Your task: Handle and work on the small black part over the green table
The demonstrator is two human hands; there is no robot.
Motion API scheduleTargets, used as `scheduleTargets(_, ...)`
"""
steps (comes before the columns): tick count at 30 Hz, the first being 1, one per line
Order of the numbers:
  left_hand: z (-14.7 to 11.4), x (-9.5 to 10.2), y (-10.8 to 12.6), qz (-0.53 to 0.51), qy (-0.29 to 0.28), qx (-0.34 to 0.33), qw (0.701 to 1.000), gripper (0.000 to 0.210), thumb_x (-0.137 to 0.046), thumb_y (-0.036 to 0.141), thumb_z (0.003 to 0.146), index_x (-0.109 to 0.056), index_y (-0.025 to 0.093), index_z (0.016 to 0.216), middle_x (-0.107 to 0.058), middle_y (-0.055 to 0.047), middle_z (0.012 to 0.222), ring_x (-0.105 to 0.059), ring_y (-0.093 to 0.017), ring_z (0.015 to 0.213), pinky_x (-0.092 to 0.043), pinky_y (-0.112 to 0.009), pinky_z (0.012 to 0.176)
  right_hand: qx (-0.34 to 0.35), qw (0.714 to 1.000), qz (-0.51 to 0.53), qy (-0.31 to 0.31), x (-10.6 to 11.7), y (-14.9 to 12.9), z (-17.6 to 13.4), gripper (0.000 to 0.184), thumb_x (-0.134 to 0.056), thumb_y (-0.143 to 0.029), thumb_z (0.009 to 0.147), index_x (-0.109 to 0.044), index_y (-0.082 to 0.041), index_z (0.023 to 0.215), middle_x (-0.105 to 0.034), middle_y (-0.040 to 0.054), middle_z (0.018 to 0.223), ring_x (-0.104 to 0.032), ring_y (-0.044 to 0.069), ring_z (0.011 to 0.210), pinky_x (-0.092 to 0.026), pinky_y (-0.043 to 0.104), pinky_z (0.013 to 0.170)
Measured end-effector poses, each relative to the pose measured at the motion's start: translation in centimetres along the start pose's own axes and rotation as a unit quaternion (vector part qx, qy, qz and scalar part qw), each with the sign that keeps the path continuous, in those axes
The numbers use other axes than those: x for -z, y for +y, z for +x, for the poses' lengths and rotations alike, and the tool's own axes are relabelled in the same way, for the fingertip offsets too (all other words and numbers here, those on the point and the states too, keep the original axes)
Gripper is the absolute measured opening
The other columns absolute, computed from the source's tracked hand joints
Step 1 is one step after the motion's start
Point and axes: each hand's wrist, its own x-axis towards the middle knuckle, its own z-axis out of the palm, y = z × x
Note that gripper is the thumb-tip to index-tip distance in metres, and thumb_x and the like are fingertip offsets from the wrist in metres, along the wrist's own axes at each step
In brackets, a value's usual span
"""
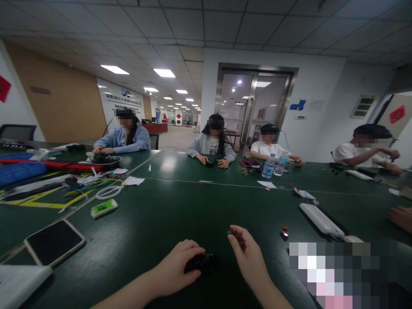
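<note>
One dark, roughly cylindrical object (207,261) is lying low over the near part of the table (180,206), in the left hand (178,268); whether it is touching the tabletop is hard to tell. The left hand's thumb and fingers are closing around its left end, leaving the other end exposed towards the right hand (249,255). That hand is pinching a small dark piece (230,232) between thumb and fingertips, apart from the object. The step in hand seems to be two-handed handling, the left steadying and the right holding the piece. The next move is probably calling for a firm left hold and a careful pinch, since so small a piece could slip. Farther right, a small red-topped item (285,233) is sitting alone; leftward, a phone (54,241) is lying flat. Across the table, several people (212,143) are sitting.
</note>
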Motion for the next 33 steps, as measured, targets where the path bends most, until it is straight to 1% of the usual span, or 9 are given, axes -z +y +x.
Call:
scheduleTargets(5, 0.1, -0.31, -0.41, 0.007, 0.009, -0.012, 1.0, 0.044, -0.058, 0.022, 0.073, -0.055, 0.026, 0.117, -0.053, -0.005, 0.117, -0.047, -0.021, 0.105, -0.036, -0.037, 0.095, 0.015, 1.0, 0.005, 0.014, -0.23, 0.29, 0.07, 0.033, -0.053, -0.041, 0.081, -0.061, -0.02, 0.106, -0.066, 0.0066, 0.095, -0.062, 0.022, 0.086, -0.05, 0.033, 0.073)
scheduleTargets(13, -0.04, -0.33, -0.84, -0.001, 0.001, -0.014, 1.0, 0.048, -0.058, 0.024, 0.075, -0.052, 0.027, 0.123, -0.05, -0.005, 0.121, -0.046, -0.02, 0.109, -0.034, -0.036, 0.099, 0.005, 1.0, -0.004, -0.012, -0.24, 0.45, 0.05, 0.031, -0.051, -0.038, 0.083, -0.058, -0.021, 0.109, -0.064, 0.005, 0.099, -0.061, 0.021, 0.088, -0.049, 0.033, 0.074)
scheduleTargets(24, -0.13, -0.35, -0.91, -0.006, 0.002, -0.022, 1.0, 0.048, -0.058, 0.024, 0.075, -0.051, 0.027, 0.122, -0.05, -0.005, 0.122, -0.046, -0.021, 0.108, -0.036, -0.038, 0.097, 0.0, 1.0, -0.009, -0.017, -0.17, 0.09, -0.04, 0.031, -0.052, -0.037, 0.083, -0.058, -0.022, 0.108, -0.064, 0.0046, 0.099, -0.06, 0.021, 0.089, -0.049, 0.033, 0.075)
scheduleTargets(30, -0.01, -0.34, -0.88, -0.008, -0.002, -0.013, 1.0, 0.047, -0.06, 0.025, 0.075, -0.052, 0.028, 0.121, -0.05, -0.004, 0.121, -0.046, -0.021, 0.109, -0.035, -0.038, 0.097, 0.005, 1.0, -0.006, -0.01, -0.27, 0.15, 0.02, 0.03, -0.053, -0.037, 0.082, -0.059, -0.021, 0.107, -0.065, 0.0052, 0.097, -0.061, 0.021, 0.087, -0.05, 0.033, 0.074)
scheduleTargets(33, 0.04, -0.46, -0.91, -0.01, 0.0, -0.006, 1.0, 0.047, -0.061, 0.024, 0.074, -0.053, 0.027, 0.121, -0.05, -0.004, 0.121, -0.045, -0.021, 0.11, -0.034, -0.038, 0.098, 0.009, 1.0, -0.008, -0.007, -0.31, 0.13, 0.04, 0.031, -0.053, -0.038, 0.081, -0.06, -0.02, 0.106, -0.065, 0.0056, 0.096, -0.061, 0.021, 0.086, -0.05, 0.033, 0.073)
